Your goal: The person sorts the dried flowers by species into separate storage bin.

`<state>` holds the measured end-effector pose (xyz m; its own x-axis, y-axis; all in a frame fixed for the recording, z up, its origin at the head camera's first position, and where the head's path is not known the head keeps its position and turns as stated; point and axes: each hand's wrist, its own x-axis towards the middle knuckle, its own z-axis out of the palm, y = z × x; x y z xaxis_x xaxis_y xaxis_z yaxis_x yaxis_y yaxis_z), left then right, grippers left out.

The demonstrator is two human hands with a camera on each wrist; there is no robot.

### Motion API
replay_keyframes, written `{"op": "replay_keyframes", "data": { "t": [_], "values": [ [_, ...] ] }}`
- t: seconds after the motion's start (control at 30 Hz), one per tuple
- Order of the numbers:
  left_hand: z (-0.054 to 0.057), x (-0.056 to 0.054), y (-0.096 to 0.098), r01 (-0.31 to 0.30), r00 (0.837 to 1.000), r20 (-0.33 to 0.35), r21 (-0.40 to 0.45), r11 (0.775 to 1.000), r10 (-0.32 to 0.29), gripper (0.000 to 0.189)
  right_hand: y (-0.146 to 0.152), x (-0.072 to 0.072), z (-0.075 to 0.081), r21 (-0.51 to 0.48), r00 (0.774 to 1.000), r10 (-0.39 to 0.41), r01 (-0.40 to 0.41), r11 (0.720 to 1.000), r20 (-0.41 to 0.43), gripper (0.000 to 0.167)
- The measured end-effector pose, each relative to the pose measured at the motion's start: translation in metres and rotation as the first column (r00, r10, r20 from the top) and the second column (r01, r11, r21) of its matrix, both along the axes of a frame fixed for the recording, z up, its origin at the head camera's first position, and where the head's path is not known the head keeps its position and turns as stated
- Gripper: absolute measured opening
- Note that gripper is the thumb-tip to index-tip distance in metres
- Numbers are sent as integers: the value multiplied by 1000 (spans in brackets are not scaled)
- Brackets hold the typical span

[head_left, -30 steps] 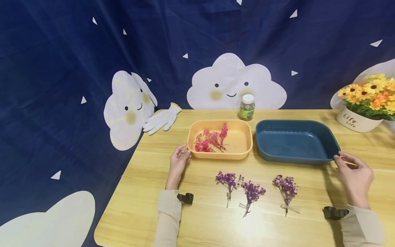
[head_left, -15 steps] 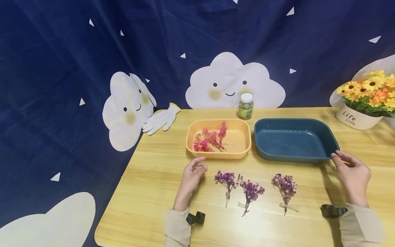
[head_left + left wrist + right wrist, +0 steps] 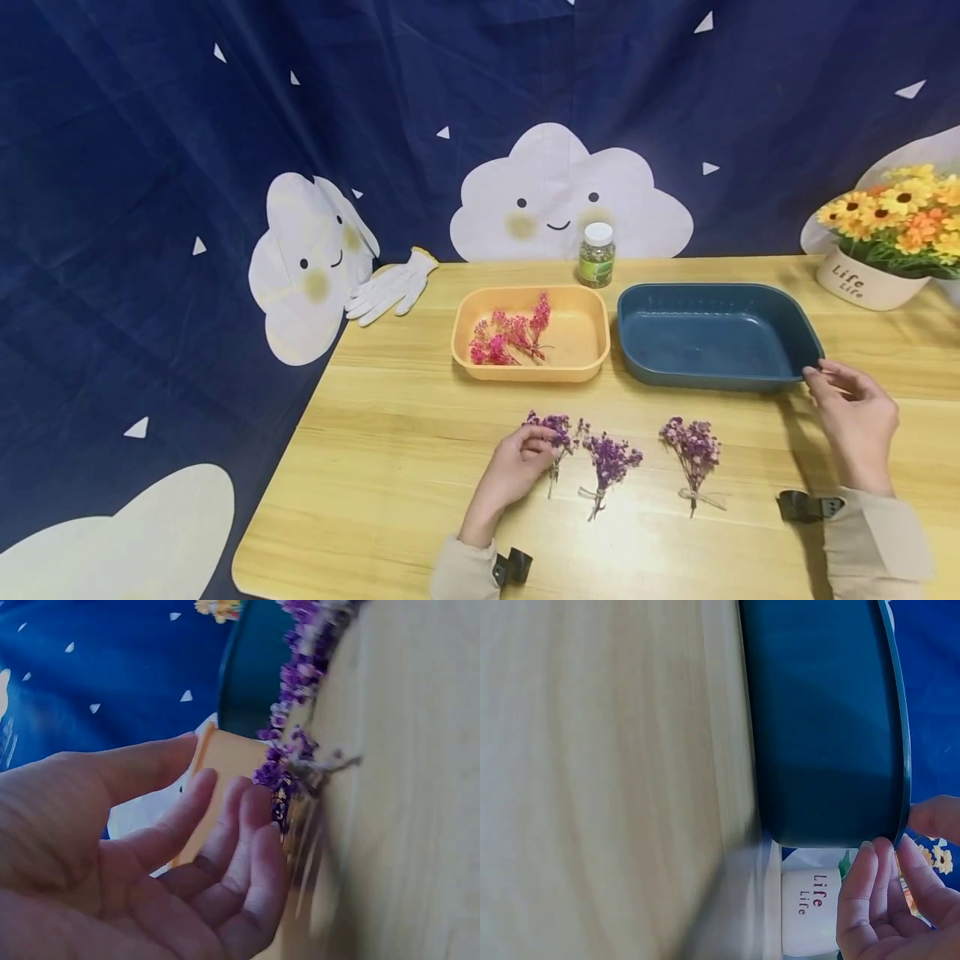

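My left hand [image 3: 517, 467] is over the leftmost purple dried-flower bunch [image 3: 551, 425], fingers loosely bent. In the left wrist view, the fingertips [image 3: 259, 799] are right at purple blossoms [image 3: 281, 772], with thumb and fingers apart. Two more purple bunches, a middle one [image 3: 612, 462] and a right one [image 3: 693, 450], lie beside it, with twine round their stems. My right hand [image 3: 855, 421] pinches the near right corner of a dark blue basin [image 3: 705, 333]; in the right wrist view, its fingertips meet the basin's rim [image 3: 906, 772]. Inside the basin, only its bare floor shows.
A yellow basin [image 3: 577, 333] holding pink dried flowers [image 3: 517, 333] stands left of the blue one. Behind them is a white-capped jar [image 3: 597, 258]. White gloves [image 3: 393, 287] lie at the back left; a flower pot [image 3: 866, 279] stands at the back right.
My left hand has left the yellow basin's near left corner and moved right and nearer, to the leftmost purple bunch. The right hand stays at the blue basin's corner.
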<state>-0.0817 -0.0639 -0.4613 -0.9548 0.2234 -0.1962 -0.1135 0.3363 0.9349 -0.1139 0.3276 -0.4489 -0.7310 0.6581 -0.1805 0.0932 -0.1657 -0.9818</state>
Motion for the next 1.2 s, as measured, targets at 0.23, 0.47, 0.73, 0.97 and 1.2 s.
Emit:
{"op": "replay_keyframes", "data": {
  "t": [0.23, 0.47, 0.73, 0.97, 1.2],
  "values": [
    [-5, 2, 13, -34, 997, -68, -134, 990, 25, 23, 0, -1, 1, -35, 1000, -17, 16, 999, -11, 23],
    [-5, 1, 23, -102, 991, -102, -216, 971, 82, 21, 0, -2, 0, -45, 1000, -18, 17, 999, -6, 23],
    [-8, -1, 21, -118, 990, -95, -197, 973, 101, 22, 1, -3, -1, -75, 1000, -27, 27, 997, -8, 24],
    [-11, -5, 15, -114, 992, -64, -56, 992, 110, 24, 1, -2, 0, -76, 1000, -19, 18, 997, -1, 26],
    [-3, -10, 17, -100, 993, -58, 33, 994, 102, 26, 0, -3, -1, -80, 999, -29, 27, 996, -20, 25]
  ]
}}
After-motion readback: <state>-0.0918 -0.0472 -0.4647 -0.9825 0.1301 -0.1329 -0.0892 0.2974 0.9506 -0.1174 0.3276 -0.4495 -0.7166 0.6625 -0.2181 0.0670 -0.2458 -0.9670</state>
